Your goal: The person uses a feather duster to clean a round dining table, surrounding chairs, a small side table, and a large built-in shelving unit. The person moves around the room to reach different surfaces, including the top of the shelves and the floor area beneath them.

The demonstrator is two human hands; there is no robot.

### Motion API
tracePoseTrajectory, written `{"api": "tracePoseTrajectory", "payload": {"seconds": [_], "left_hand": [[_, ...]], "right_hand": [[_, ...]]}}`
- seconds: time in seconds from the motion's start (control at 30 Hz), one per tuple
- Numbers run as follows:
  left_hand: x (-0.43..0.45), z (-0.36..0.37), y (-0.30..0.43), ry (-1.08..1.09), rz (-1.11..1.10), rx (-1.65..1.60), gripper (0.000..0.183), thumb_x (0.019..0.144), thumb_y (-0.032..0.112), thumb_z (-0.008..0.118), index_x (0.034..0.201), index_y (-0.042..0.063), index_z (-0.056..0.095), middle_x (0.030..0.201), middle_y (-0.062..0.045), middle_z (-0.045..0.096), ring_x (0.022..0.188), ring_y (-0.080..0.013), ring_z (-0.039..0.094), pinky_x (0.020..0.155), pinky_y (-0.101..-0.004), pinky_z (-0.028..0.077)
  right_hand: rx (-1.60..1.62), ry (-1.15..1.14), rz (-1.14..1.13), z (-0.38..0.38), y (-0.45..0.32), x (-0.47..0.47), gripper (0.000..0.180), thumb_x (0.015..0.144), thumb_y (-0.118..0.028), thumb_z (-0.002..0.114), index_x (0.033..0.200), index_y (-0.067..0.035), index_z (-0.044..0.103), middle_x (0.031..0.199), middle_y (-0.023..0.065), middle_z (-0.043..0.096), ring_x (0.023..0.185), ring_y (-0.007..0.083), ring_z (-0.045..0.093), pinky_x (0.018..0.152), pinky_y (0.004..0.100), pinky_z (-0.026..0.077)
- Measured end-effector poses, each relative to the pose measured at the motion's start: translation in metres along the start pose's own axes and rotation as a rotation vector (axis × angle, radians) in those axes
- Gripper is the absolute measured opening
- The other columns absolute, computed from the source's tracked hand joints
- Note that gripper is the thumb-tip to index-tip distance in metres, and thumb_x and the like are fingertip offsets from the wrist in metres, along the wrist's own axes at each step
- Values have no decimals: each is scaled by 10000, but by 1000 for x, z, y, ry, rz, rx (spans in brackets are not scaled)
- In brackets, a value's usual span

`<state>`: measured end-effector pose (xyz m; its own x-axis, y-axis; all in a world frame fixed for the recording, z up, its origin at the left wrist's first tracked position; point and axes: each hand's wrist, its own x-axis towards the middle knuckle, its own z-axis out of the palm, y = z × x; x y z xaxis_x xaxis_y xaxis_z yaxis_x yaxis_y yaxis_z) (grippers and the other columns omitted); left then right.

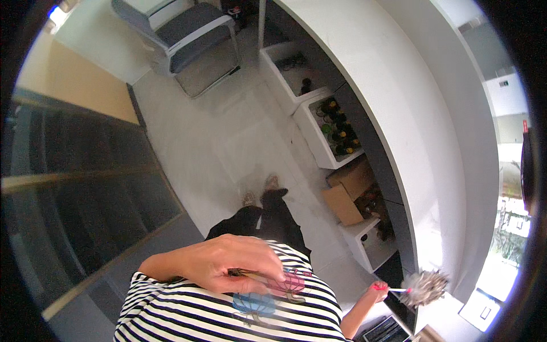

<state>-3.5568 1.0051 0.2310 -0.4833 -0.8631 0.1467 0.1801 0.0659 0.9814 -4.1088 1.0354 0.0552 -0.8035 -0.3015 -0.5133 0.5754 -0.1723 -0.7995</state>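
Note:
My left hand hovers in front of my black-and-white striped shirt. Its fingers are bent, a gap shows between thumb and index finger, and I see nothing held in it. Low on the right, my right hand is closed around the handle of a feather duster. The duster's grey-brown feathers point right, over the white counter near its lower end. A black tray-like object lies below that hand, partly cut off by the frame.
Beneath the counter stand white foam boxes, one holding several bottles, and an open cardboard box. A grey chair is at the far end of the tiled floor. Dark glass panels run along the left.

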Motion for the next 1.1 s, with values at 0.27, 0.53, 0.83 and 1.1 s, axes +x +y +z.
{"api": "tracePoseTrajectory", "payload": {"seconds": [0.27,0.53,0.83,1.1], "left_hand": [[40,-109,18,-92,-104,46,264,696,28,647,947,-18,580,936,-145,596,887,-275,568,763,-350,451],[63,-189,26,-65,-193,48,297,675,14,646,962,-29,587,913,-156,604,850,-258,574,745,-337,447],[65,-312,35,-271,-248,70,284,687,42,645,960,-12,588,929,-142,604,866,-254,573,757,-339,445],[53,-372,43,-334,-340,132,265,681,37,642,935,-7,584,922,-133,606,876,-262,580,767,-349,448]], "right_hand": [[-461,-259,212,-226,157,122,217,793,-230,394,628,-95,433,582,44,432,519,197,427,460,308,374],[-47,344,777,-46,253,-92,297,840,-319,394,599,-147,407,447,-17,313,350,125,288,319,244,234],[-261,2,1000,14,340,-232,252,851,-271,410,649,-120,420,464,-31,337,323,100,266,283,221,212],[-1181,-337,727,126,366,-392,240,801,-302,527,905,-85,535,526,12,452,365,107,374,326,245,280]]}}
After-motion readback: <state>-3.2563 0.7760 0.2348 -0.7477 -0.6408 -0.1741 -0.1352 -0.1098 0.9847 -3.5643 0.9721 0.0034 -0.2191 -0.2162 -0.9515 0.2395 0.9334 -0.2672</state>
